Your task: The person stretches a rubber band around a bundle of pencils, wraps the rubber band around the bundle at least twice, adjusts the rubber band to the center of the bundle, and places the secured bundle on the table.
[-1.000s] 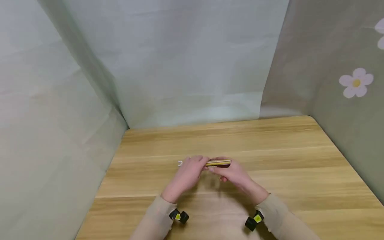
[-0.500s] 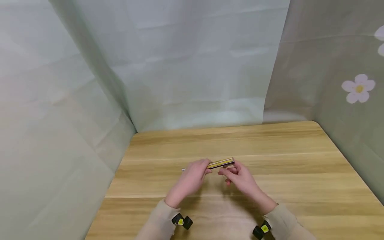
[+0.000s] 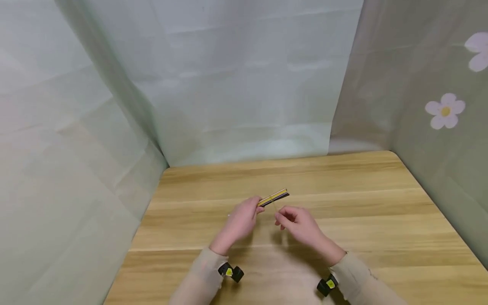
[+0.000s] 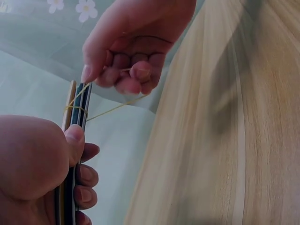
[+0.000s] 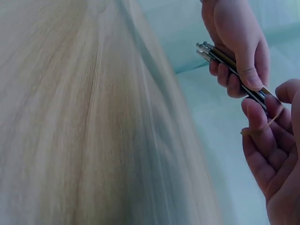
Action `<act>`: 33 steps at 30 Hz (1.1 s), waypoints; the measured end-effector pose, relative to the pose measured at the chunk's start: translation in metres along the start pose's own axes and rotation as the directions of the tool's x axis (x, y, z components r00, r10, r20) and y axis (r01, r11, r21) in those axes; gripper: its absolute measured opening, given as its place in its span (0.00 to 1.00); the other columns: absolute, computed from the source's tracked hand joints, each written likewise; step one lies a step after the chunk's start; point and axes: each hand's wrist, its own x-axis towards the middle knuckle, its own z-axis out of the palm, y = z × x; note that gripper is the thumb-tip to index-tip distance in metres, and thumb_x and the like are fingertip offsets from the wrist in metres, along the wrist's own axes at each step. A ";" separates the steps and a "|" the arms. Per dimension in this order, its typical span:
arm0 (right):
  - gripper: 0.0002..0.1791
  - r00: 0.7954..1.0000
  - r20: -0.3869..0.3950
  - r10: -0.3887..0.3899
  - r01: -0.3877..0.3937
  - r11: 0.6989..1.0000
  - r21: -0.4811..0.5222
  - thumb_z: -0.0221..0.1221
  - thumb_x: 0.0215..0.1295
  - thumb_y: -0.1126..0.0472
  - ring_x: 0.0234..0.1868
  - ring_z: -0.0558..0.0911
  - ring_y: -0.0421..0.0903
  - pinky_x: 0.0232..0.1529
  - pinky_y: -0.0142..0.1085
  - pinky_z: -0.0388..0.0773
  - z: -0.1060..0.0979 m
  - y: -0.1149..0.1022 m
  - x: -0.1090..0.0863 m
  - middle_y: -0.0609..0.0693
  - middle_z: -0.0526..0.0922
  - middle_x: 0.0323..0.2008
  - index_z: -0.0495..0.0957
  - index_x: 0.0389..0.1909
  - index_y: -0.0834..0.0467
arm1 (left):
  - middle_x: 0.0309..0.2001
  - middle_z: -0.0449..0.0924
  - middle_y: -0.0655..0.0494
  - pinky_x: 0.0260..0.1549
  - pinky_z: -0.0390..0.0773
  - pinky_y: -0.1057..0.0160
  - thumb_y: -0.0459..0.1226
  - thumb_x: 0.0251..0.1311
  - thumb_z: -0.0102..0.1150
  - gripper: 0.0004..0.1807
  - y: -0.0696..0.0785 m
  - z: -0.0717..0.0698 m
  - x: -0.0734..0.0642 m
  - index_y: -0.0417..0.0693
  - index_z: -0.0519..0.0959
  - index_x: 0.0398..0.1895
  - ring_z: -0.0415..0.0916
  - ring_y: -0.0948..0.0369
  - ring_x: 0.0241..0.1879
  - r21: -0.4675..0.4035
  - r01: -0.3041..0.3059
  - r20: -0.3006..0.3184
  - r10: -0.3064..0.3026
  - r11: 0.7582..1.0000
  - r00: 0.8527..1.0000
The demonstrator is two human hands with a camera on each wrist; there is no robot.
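A bundle of thin pencils [image 3: 272, 198], yellow, dark and pale, is gripped in my left hand [image 3: 242, 218] above the table. Silver-white ends of the pencils [image 5: 206, 49] stick out behind that hand in the right wrist view; the opposite ends point up and to the right. A thin yellow rubber band [image 4: 112, 110] loops round the bundle near its far end and is stretched away to the side. Curled fingers of my right hand [image 3: 299, 223] hold the stretched part, just right of the bundle.
Beneath both hands is a wood-grain table [image 3: 343, 182]. Pale cloth walls [image 3: 244, 93] surround its back and sides, with white flowers [image 3: 445, 111] on the right one. Black wrist cameras [image 3: 230, 272] sit on both cuffs.
My right hand has come away from the bundle, drawing the rubber band out. The pencils' far end has tilted upward, away from the right hand, while my left hand keeps its grip.
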 end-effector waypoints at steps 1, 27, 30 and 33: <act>0.11 1.000 -0.004 -0.025 0.024 0.999 -0.025 0.63 0.79 0.57 0.29 0.85 0.40 0.31 0.34 0.78 -0.001 -0.001 0.000 0.49 0.88 0.29 0.87 0.36 0.57 | 0.39 0.82 0.54 0.42 0.83 0.50 0.38 0.80 0.56 0.06 -0.001 0.000 0.001 0.45 0.78 0.50 0.83 0.54 0.40 -0.004 0.005 0.003 -0.005 1.000 1.000; 0.16 0.968 0.015 -0.249 0.250 0.962 -0.108 0.68 0.73 0.62 0.28 0.79 0.33 0.28 0.34 0.78 -0.008 -0.001 -0.010 0.32 0.81 0.25 0.79 0.26 0.43 | 0.37 0.81 0.52 0.40 0.81 0.50 0.37 0.81 0.55 0.06 -0.007 0.005 0.002 0.44 0.77 0.50 0.77 0.57 0.35 -0.057 0.066 0.071 -0.062 0.996 0.996; 0.15 0.981 0.011 -0.194 0.193 0.981 0.032 0.65 0.75 0.65 0.25 0.78 0.37 0.27 0.32 0.75 -0.007 -0.003 -0.013 0.38 0.81 0.23 0.80 0.26 0.48 | 0.37 0.80 0.52 0.40 0.81 0.50 0.38 0.81 0.54 0.06 -0.008 0.005 0.001 0.45 0.77 0.50 0.76 0.58 0.35 -0.074 0.081 0.074 -0.076 0.994 0.994; 0.14 0.993 0.013 -0.119 0.114 0.972 0.204 0.59 0.77 0.69 0.22 0.76 0.43 0.25 0.33 0.73 -0.005 -0.005 -0.015 0.45 0.79 0.22 0.80 0.27 0.57 | 0.37 0.81 0.51 0.39 0.80 0.51 0.38 0.81 0.54 0.06 -0.008 0.004 0.001 0.45 0.78 0.50 0.75 0.57 0.34 -0.092 0.092 0.076 -0.085 0.991 0.993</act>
